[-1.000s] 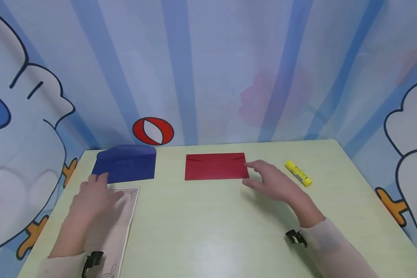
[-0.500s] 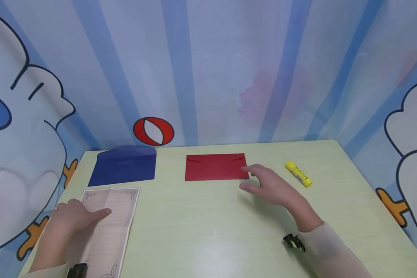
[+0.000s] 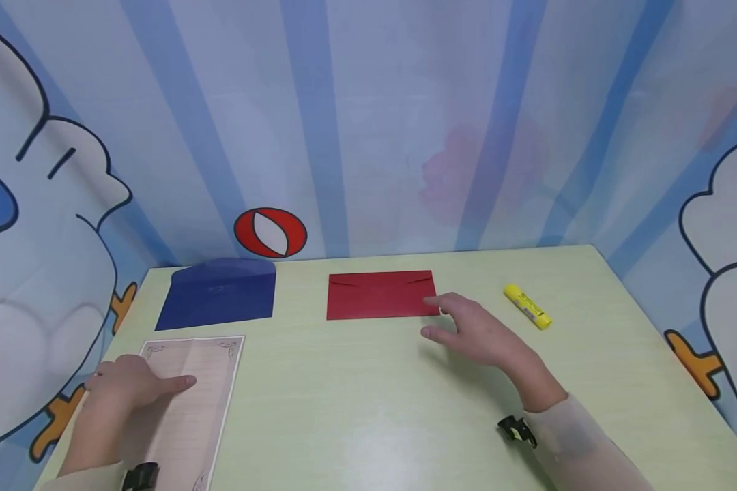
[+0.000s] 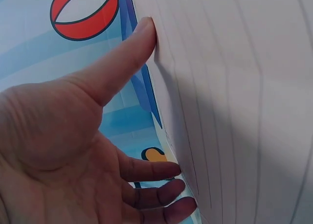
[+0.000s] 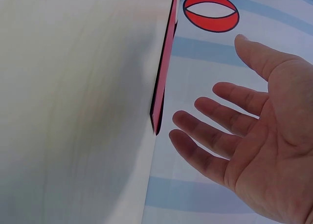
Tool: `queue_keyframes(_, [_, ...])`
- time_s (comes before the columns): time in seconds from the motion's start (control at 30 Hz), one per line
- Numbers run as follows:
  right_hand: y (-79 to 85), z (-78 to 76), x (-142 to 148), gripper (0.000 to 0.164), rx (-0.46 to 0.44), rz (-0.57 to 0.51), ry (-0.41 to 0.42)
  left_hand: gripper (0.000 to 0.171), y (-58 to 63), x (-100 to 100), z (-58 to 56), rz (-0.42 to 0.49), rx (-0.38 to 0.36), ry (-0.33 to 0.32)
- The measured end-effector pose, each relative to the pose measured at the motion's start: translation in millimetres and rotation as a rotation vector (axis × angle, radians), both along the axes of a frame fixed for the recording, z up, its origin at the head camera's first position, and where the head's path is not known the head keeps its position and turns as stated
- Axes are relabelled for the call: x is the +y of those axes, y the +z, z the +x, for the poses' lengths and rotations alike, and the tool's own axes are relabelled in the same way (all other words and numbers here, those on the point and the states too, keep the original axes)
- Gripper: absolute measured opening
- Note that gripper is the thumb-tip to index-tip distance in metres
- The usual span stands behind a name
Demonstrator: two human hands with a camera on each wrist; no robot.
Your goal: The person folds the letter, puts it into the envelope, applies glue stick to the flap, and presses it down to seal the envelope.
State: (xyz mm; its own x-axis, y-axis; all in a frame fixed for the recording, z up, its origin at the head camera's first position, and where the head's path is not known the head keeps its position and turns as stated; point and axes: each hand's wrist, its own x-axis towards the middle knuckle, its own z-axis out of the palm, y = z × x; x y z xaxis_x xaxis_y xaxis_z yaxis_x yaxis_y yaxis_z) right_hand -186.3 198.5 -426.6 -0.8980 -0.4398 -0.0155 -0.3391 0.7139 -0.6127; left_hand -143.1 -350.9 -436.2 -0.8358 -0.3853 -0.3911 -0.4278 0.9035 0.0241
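A lined, cream sheet of letter paper (image 3: pixel 199 402) with an ornate border lies at the front left. My left hand (image 3: pixel 123 385) rests over its left side, thumb stretched across the lines. In the left wrist view, the thumb tip and the other fingertips of the left hand (image 4: pixel 63 131) touch the paper (image 4: pixel 239 111), spread well apart. Towards the table's middle, a red envelope (image 3: pixel 374 296) lies flat. My right hand (image 3: pixel 482 332) hovers by its right end, fingers loosely extended. The right wrist view shows that hand (image 5: pixel 274 141) holding nothing, apart from the envelope (image 5: pixel 165 72).
A dark blue envelope (image 3: pixel 221 293) with its flap raised lies at the back left, behind the paper. To the right is a yellow glue stick (image 3: pixel 528 307). A printed cartoon backdrop (image 3: pixel 381 123) stands along the table's far edge.
My left hand has drawn back from the blue envelope's lower edge, down and left onto the letter paper. My right hand has shifted slightly left and towards me.
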Motion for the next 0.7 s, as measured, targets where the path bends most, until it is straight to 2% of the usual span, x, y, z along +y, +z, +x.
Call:
queue_keyframes(0.1, [0.0,-0.2,0,0.064,0.001,0.003,0.000,0.123,3.2,4,0.2,0.016,0.010,0.047])
queue_keyframes(0.23, [-0.1,-0.4,0,0.064,0.004,0.003,0.001,0.130,5.6,6,1.6,0.087,0.018,0.151])
queue_keyframes(0.3, [0.0,-0.4,0,0.065,0.006,0.004,0.001,0.133,4.8,5,2.3,0.111,0.024,0.175])
queue_keyframes(0.4, [0.1,-0.2,-1,0.064,0.006,0.006,0.001,0.134,2.6,1,2.3,0.130,0.043,0.158])
queue_keyframes(0.5, [0.4,-0.1,0,0.064,0.007,0.008,0.001,0.122,0.8,-6,0.1,0.170,0.079,0.133])
queue_keyframes(0.6, [0.4,-0.2,0,0.064,0.003,0.008,0.000,0.096,2.3,-15,-2.5,0.250,0.108,0.103])
queue_keyframes(0.7, [0.1,-0.6,0,0.064,0.002,0.009,-0.002,0.075,10.9,-24,-3.3,0.335,0.105,0.044])
